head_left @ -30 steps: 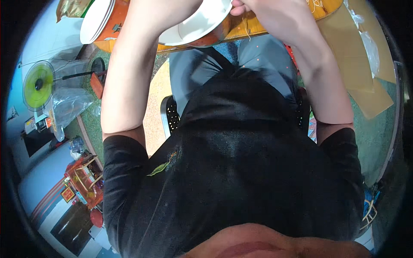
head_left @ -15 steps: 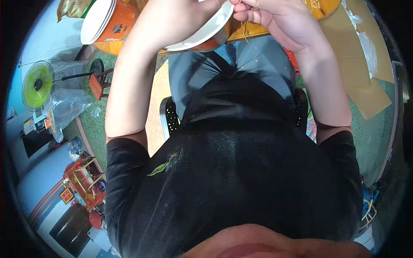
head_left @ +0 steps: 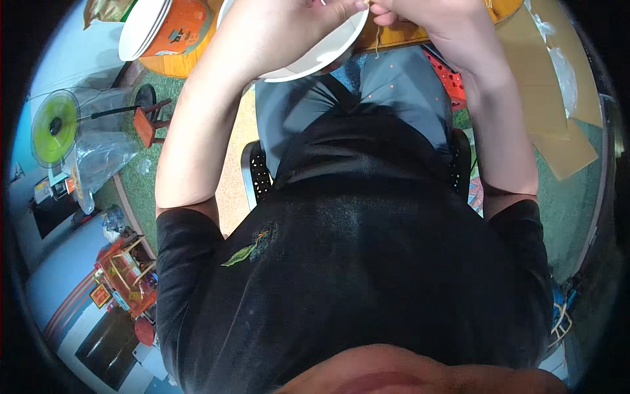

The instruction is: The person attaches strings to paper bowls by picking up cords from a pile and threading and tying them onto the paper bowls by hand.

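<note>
While both hands work at the top edge of the view, the following is noted.

Left hand: the left hand (head_left: 275, 26) is wrapped around a white bowl (head_left: 315, 52), fingers closed over its near side, holding it clear of the person's lap.

Right hand: the right hand (head_left: 426, 16) sits just beside the bowl's rim, fingertips pinched together near a thin pale strand (head_left: 377, 41) that hangs below it; whether it truly grips the strand cannot be told, as the hand is partly cut off.

Bowl position: raised, tilted toward the person, in front of the orange-topped table edge (head_left: 400, 36).

Surroundings: a stack of white plates (head_left: 141, 29) leans on an orange bucket (head_left: 177, 29) to the left; a green fan (head_left: 52, 125) and a small wooden stool (head_left: 146, 125) stand on the floor; flat cardboard sheets (head_left: 551, 111) lie to the right.

Risk, spill: in my judgement the tilt could let contents run onto the grey trousers (head_left: 394, 98).

Risk, drop: the one-handed hold could slip if the other hand tugs.
</note>
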Demonstrator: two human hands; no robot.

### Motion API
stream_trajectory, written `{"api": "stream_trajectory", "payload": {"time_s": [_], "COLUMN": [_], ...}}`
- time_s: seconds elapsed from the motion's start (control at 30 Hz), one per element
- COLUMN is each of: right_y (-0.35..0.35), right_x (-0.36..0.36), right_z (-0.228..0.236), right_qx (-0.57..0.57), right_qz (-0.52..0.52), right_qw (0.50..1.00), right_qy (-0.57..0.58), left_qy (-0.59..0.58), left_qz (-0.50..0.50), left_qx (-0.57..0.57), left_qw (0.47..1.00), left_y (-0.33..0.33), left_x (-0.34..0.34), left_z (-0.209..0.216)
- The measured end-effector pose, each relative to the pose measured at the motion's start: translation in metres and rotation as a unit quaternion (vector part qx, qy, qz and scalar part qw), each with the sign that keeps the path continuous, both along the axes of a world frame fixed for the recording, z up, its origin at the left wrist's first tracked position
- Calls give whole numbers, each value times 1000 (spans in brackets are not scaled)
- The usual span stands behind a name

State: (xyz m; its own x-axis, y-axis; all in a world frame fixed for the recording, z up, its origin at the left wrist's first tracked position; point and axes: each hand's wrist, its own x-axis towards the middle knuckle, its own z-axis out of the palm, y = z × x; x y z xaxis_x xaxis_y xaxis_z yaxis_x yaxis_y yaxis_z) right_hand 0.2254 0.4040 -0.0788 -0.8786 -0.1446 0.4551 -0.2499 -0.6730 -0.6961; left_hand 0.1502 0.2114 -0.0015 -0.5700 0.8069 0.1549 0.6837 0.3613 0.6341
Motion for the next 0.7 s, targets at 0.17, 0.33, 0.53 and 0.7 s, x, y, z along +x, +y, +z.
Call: {"api": "stream_trajectory", "payload": {"time_s": [0.17,0.33,0.53,0.7], "right_y": [-26,-24,-27,-25], "right_x": [24,19,8,-1], "right_z": [36,16,-5,-6], "right_qx": [456,501,470,433], "right_qz": [-390,-531,-595,-592], "right_qw": [797,653,594,611], "right_qy": [-65,200,267,299], "left_qy": [-20,-15,-100,-217], "left_qz": [10,-37,-28,-33], "left_qx": [-28,32,7,8], "left_qw": [999,999,995,976], "left_y": [0,-2,0,4], "left_x": [10,2,-7,-24], "left_z": [13,4,4,7]}}
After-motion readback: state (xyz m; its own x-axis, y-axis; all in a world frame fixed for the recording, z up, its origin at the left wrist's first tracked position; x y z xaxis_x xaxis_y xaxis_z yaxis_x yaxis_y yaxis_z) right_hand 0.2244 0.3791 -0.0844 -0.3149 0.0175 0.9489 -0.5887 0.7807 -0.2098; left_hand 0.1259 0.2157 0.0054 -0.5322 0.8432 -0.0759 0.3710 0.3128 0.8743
